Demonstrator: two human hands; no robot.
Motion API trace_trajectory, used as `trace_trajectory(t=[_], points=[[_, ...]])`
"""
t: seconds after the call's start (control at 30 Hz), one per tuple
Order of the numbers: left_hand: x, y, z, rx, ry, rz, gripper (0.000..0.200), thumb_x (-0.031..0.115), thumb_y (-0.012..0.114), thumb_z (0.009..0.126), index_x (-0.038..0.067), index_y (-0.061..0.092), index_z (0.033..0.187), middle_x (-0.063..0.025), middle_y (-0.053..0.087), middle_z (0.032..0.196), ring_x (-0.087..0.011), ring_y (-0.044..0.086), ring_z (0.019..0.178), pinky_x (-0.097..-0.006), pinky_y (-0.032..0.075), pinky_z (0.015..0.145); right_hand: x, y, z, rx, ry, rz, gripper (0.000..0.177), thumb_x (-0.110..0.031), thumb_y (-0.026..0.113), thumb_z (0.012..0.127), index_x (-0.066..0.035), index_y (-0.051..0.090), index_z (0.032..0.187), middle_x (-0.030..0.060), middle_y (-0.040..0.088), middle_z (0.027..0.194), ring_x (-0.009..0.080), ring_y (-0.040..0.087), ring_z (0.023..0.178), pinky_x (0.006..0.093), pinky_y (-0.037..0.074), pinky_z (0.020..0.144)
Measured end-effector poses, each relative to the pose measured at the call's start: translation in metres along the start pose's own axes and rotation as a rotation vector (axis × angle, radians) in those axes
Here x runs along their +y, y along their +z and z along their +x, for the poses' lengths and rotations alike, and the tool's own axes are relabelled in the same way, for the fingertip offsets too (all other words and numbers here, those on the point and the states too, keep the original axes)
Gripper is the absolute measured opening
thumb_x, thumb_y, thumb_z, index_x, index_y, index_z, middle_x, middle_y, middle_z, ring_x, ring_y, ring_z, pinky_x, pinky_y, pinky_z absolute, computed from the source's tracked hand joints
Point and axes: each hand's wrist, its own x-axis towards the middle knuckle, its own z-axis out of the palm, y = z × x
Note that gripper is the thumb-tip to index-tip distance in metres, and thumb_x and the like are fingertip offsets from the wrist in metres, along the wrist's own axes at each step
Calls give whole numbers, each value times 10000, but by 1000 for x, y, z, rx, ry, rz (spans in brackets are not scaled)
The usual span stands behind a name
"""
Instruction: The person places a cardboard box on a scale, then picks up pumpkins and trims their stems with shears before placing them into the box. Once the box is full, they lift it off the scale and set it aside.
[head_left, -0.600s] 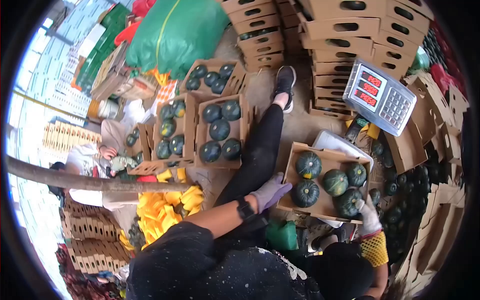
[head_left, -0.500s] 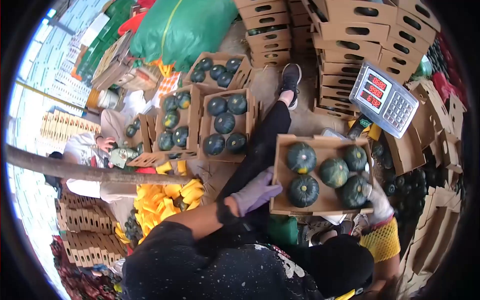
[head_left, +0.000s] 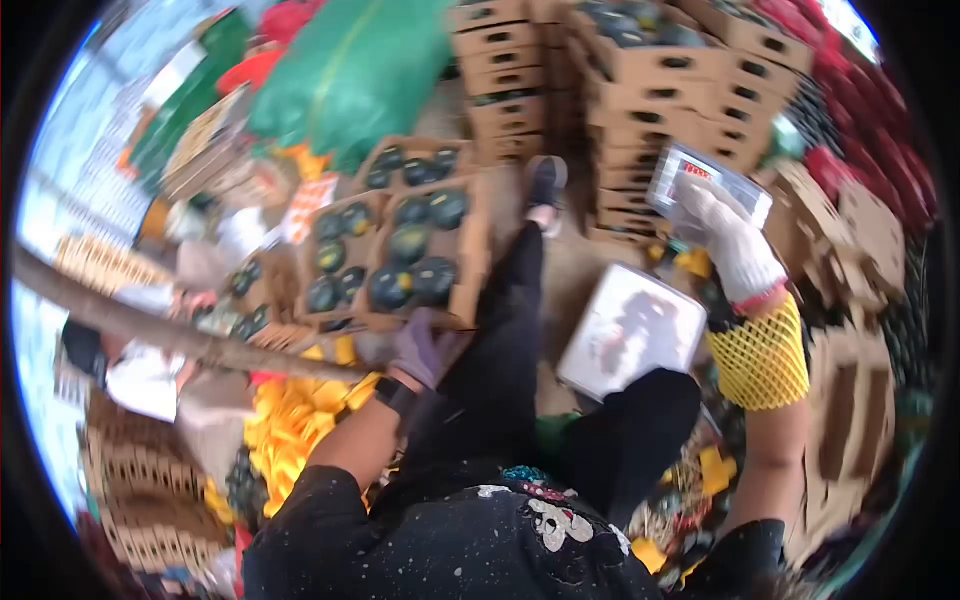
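My left hand (head_left: 425, 347), in a pale purple glove, is at the near edge of a cardboard carton (head_left: 481, 255) holding several dark green squashes (head_left: 409, 243). Blur keeps me from telling whether its fingers grip the carton or only touch it. My right hand (head_left: 728, 240), in a white glove with a yellow mesh sleeve above the wrist, reaches over the keypad side of a digital scale display (head_left: 672, 183). Its fingers stretch out with nothing held, covering part of the keys. Below the display, the scale's shiny metal platform (head_left: 632, 332) lies bare.
More squash cartons (head_left: 340, 255) stand at the left. Tall carton stacks (head_left: 660, 95) rise at the back beside a green sack (head_left: 350, 75). A wooden pole (head_left: 190, 340) crosses the left side, near another person (head_left: 145, 375). Yellow netting (head_left: 290, 425) lies below the pole.
The carton of squashes between my hands has left the scale, baring its platform. My left hand has moved left to the cartons there. My right hand has risen to the display.
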Motion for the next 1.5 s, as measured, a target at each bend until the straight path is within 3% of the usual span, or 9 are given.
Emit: trace_trajectory(t=[0.3, 0.43, 0.6, 0.8, 0.93, 1.07, 1.3, 1.37, 1.5], points=[[25, 39, 19, 497, -459, -926, 580, 122, 638, 1004, 9, 369, 1505, -146, 493, 1444, -236, 527, 1284, -365, 459, 1081, -80, -64, -87, 558, -449, 780, 272, -262, 635, 1013, -28, 637, 1153, 116, 651, 1115, 272, 635, 983, 415, 595, 901], [221, -64, -6, -239, 245, -1075, 384, 107, 620, 1027, 12, 531, 1388, -96, 580, 1272, -159, 587, 1139, -303, 495, 984, -122, -72, -83, 694, -574, 898, 250, -177, 635, 1000, -27, 598, 1197, 139, 618, 1170, 276, 646, 956, 386, 617, 848], [379, -63, -59, -150, 1256, -603, 943, 193, 875, 808, 33, 306, 1544, -217, 349, 1556, -365, 433, 1415, -413, 516, 1063, -161, -45, -68, 865, -642, 1006, 304, -223, 722, 942, -54, 591, 1158, 101, 551, 1077, 263, 618, 879, 401, 631, 776], [402, -21, -79, 66, 1120, -534, 465, 141, 842, 760, 168, 601, 1157, -89, 600, 1083, -333, 643, 923, -450, 528, 769, -143, -62, -98, 927, -595, 833, 372, -286, 632, 1014, -55, 576, 1300, 113, 580, 1210, 230, 607, 1001, 342, 582, 796], [403, -6, -86, 475, 1321, -650, 494, 89, 809, 758, 188, 607, 1197, -127, 568, 1262, -380, 588, 1171, -471, 525, 918, -109, -88, -119, 1068, -447, 773, 356, -294, 541, 1054, -65, 571, 1326, 132, 579, 1255, 229, 600, 1017, 367, 576, 803], [409, -5, -99, 228, 1279, -505, 741, 25, 774, 733, 184, 531, 1414, -170, 501, 1352, -409, 489, 1285, -479, 442, 1087, -70, -106, -110, 1099, -378, 790, 340, -295, 543, 1040, -47, 560, 1272, 118, 628, 1226, 251, 615, 928, 403, 544, 751], [418, -3, -104, 176, 1384, -628, 564, 88, 782, 797, 168, 627, 1333, -58, 644, 988, -279, 666, 814, -374, 566, 704, -51, -115, -116, 1211, -279, 662, 487, -364, 587, 974, -33, 591, 1331, 242, 695, 1202, 356, 711, 994, 436, 540, 861], [426, 1, -113, 157, 1393, -653, 522, 108, 769, 816, 161, 633, 1317, -47, 646, 1009, -262, 661, 836, -370, 560, 720, -34, -113, -126, 1324, -232, -409, 446, -358, 629, 922, -36, 645, 1230, 262, 706, 978, 389, 707, 898, 442, 540, 856], [457, -12, -116, 185, 1360, -748, 497, 138, 765, 828, 162, 637, 1308, -43, 638, 1004, -252, 658, 854, -367, 550, 727, -23, -51, -144, 1164, -221, -1140, 435, -396, 652, 906, -126, 706, 1244, 183, 593, 1396, 339, 481, 1390, 437, 440, 1104]])
